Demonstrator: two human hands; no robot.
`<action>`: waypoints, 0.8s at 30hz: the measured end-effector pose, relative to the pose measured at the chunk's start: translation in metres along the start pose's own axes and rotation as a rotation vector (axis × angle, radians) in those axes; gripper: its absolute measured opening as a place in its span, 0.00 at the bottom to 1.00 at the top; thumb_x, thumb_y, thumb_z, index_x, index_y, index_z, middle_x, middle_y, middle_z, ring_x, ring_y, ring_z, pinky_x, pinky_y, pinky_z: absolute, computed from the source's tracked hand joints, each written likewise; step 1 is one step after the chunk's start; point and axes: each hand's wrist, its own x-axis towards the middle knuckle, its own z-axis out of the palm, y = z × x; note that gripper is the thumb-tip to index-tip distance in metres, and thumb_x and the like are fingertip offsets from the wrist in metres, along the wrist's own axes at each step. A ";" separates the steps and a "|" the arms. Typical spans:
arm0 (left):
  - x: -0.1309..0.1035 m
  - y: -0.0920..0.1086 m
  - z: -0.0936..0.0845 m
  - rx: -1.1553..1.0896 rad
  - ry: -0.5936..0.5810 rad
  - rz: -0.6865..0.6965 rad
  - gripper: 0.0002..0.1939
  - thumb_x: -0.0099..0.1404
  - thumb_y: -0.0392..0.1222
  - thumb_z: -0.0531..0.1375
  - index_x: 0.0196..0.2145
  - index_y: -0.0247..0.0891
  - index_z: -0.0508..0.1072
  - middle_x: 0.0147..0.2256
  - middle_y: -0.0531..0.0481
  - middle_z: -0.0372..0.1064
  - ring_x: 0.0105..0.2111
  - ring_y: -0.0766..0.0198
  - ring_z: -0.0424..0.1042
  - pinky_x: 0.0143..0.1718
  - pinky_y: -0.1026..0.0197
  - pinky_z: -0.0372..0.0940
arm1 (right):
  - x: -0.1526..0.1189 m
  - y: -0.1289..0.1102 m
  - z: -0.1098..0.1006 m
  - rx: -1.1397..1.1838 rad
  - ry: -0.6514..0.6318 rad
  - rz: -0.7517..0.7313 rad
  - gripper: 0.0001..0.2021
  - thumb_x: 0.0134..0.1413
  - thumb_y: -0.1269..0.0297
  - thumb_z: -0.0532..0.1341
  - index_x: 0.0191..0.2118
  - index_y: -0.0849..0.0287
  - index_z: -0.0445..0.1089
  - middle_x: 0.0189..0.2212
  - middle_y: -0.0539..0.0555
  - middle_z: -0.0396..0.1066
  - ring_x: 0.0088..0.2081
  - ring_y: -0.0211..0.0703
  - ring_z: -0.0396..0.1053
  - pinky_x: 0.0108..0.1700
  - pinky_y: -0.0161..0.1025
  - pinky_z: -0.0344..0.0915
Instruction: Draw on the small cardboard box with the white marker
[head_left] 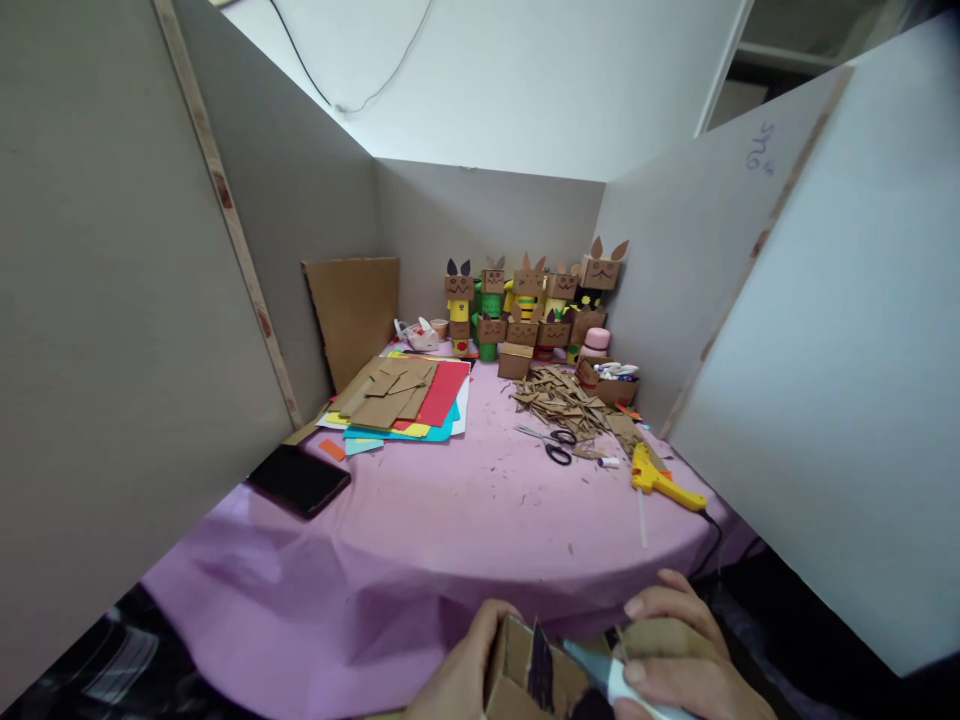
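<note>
At the bottom edge, my left hand (466, 672) is closed round a small cardboard box (511, 680) with a dark leaf-shaped piece (540, 672) standing on it. My right hand (679, 650) is closed on a white bottle (631, 690) with a pale blue nozzle (587, 658), which points toward the dark piece. A brown cardboard piece (664, 640) is also between the fingers of my right hand. The lower parts of both hands and the box are cut off by the frame.
On the pink cloth (450, 510) lie scissors (559, 453), a yellow glue gun (664, 483), cardboard scraps (559, 400), stacked coloured sheets (446, 395) and a black tablet (298, 480). Cardboard animal figures (527, 283) stand at the back. Grey panels (487, 215) enclose the table.
</note>
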 end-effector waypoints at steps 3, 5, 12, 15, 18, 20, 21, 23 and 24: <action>0.000 0.000 0.000 -0.010 0.000 0.001 0.32 0.44 0.42 0.74 0.45 0.45 0.66 0.37 0.54 0.74 0.36 0.60 0.73 0.42 0.55 0.70 | -0.001 -0.001 0.011 0.033 0.016 0.044 0.10 0.52 0.55 0.71 0.25 0.49 0.75 0.22 0.47 0.74 0.32 0.46 0.79 0.54 0.55 0.74; -0.001 0.000 0.001 0.011 0.029 0.016 0.30 0.44 0.42 0.73 0.43 0.45 0.67 0.36 0.55 0.74 0.35 0.60 0.72 0.40 0.55 0.69 | -0.006 0.001 0.017 0.044 0.010 0.054 0.11 0.53 0.54 0.70 0.24 0.49 0.75 0.21 0.47 0.73 0.31 0.46 0.79 0.54 0.55 0.75; -0.003 0.002 0.003 0.042 0.081 0.032 0.26 0.46 0.41 0.72 0.42 0.45 0.69 0.39 0.51 0.75 0.38 0.55 0.73 0.42 0.52 0.69 | -0.032 0.011 0.018 -0.003 0.167 -0.006 0.27 0.71 0.63 0.52 0.16 0.52 0.67 0.17 0.45 0.70 0.20 0.32 0.70 0.54 0.37 0.72; -0.002 0.003 0.002 0.052 0.082 0.021 0.28 0.44 0.41 0.73 0.43 0.45 0.68 0.40 0.50 0.75 0.40 0.53 0.73 0.44 0.50 0.69 | -0.023 0.007 0.014 0.011 0.075 0.003 0.22 0.66 0.59 0.59 0.19 0.50 0.71 0.18 0.45 0.71 0.24 0.37 0.74 0.53 0.45 0.74; -0.003 0.004 0.001 0.032 0.041 0.011 0.33 0.43 0.41 0.75 0.46 0.44 0.68 0.42 0.49 0.77 0.43 0.49 0.75 0.46 0.49 0.69 | -0.005 -0.002 0.012 0.029 -0.012 0.061 0.12 0.57 0.55 0.67 0.23 0.48 0.75 0.20 0.46 0.72 0.31 0.44 0.78 0.54 0.53 0.75; -0.003 0.004 0.001 0.021 0.027 0.007 0.35 0.42 0.42 0.76 0.47 0.44 0.67 0.45 0.46 0.77 0.46 0.46 0.75 0.49 0.47 0.69 | 0.004 -0.007 0.011 0.035 -0.020 0.072 0.11 0.56 0.54 0.68 0.25 0.48 0.75 0.22 0.46 0.73 0.33 0.45 0.79 0.56 0.53 0.74; -0.003 0.003 0.001 0.018 0.031 0.008 0.36 0.43 0.43 0.76 0.48 0.43 0.67 0.47 0.44 0.76 0.48 0.45 0.74 0.51 0.45 0.67 | 0.006 -0.009 0.010 0.037 -0.019 0.073 0.10 0.56 0.54 0.68 0.25 0.48 0.75 0.22 0.46 0.73 0.33 0.45 0.79 0.56 0.54 0.74; -0.002 0.000 0.002 0.004 0.030 0.018 0.36 0.45 0.45 0.76 0.50 0.42 0.67 0.49 0.41 0.76 0.49 0.44 0.74 0.54 0.43 0.66 | 0.004 -0.011 0.007 0.043 -0.015 0.077 0.09 0.56 0.55 0.68 0.26 0.48 0.75 0.22 0.45 0.73 0.33 0.45 0.79 0.57 0.53 0.74; -0.002 -0.001 0.002 -0.007 0.020 0.026 0.37 0.45 0.45 0.77 0.50 0.42 0.67 0.49 0.41 0.76 0.49 0.45 0.74 0.53 0.43 0.67 | 0.001 -0.011 0.005 0.046 -0.013 0.083 0.08 0.57 0.56 0.68 0.27 0.48 0.75 0.22 0.45 0.73 0.32 0.45 0.79 0.57 0.53 0.74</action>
